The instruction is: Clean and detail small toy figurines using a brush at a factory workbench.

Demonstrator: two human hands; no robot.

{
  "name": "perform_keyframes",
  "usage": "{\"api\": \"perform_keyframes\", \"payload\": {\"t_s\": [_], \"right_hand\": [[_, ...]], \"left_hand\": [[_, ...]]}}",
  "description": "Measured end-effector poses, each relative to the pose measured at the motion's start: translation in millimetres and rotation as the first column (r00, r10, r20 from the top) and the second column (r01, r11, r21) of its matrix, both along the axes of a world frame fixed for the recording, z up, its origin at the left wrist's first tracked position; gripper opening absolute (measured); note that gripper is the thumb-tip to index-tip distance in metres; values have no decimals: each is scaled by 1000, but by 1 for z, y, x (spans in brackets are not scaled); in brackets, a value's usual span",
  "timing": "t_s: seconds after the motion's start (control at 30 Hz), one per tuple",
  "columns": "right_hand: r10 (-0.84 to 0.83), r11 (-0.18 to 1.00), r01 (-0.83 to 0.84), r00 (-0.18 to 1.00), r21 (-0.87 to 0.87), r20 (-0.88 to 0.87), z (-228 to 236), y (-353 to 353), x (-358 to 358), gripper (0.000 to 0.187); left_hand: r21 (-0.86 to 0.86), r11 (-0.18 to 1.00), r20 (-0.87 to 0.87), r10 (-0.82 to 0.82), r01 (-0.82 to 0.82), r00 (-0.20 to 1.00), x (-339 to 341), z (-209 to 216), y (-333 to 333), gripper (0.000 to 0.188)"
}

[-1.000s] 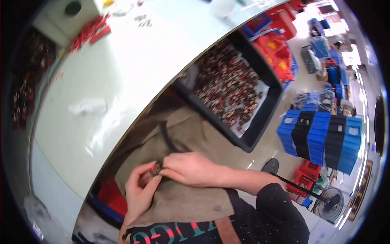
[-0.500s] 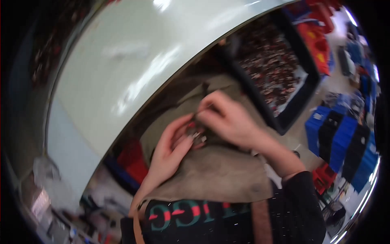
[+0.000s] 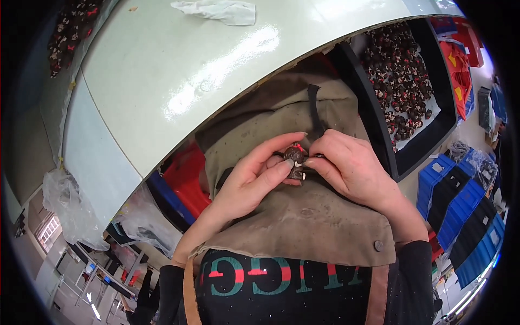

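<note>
Between the thumb and fingers of my left hand (image 3: 257, 176) is a small dark brown figurine (image 3: 296, 155) with a red bow on top and pale bits on its front. My right hand (image 3: 352, 170) is closed in a pinch on a thin dark tool (image 3: 316, 156), whose tip meets the figurine's side. What kind of tool it is, I cannot make out, since my fingers cover most of it. Both hands are close together over the brown apron (image 3: 303, 216) on my lap. A black strap (image 3: 314, 108) lies on the apron just beyond the right hand.
A pale glossy table (image 3: 146, 108) curves along the far left, with a white cloth (image 3: 219, 12) on it. At the right, a black tray (image 3: 365, 108) holds many similar figurines (image 3: 398, 81). Blue and black crates (image 3: 460, 206) stand farther right. Plastic bags (image 3: 76, 203) hang at the left.
My view has shifted, so the hands now appear farther right and the tray shows more sharply. The figurine remains in the left hand, with the right hand still against it.
</note>
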State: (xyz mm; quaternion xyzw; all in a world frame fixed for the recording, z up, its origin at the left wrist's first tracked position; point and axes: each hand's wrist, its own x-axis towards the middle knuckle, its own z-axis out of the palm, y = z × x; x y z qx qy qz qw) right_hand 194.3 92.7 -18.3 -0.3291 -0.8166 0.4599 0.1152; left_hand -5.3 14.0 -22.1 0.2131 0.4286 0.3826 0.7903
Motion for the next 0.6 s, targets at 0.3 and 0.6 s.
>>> {"api": "perform_keyframes", "payload": {"t_s": [0.3, 0.6], "right_hand": [[27, 998, -30, 998, 57, 63, 3, 2, -3, 15], [43, 989, -58, 993, 136, 109, 5, -2, -8, 17]], "left_hand": [[58, 998, -34, 7, -5, 999, 2, -2, 2, 43], [207, 978, -197, 39, 2, 980, 0, -9, -6, 41]]}}
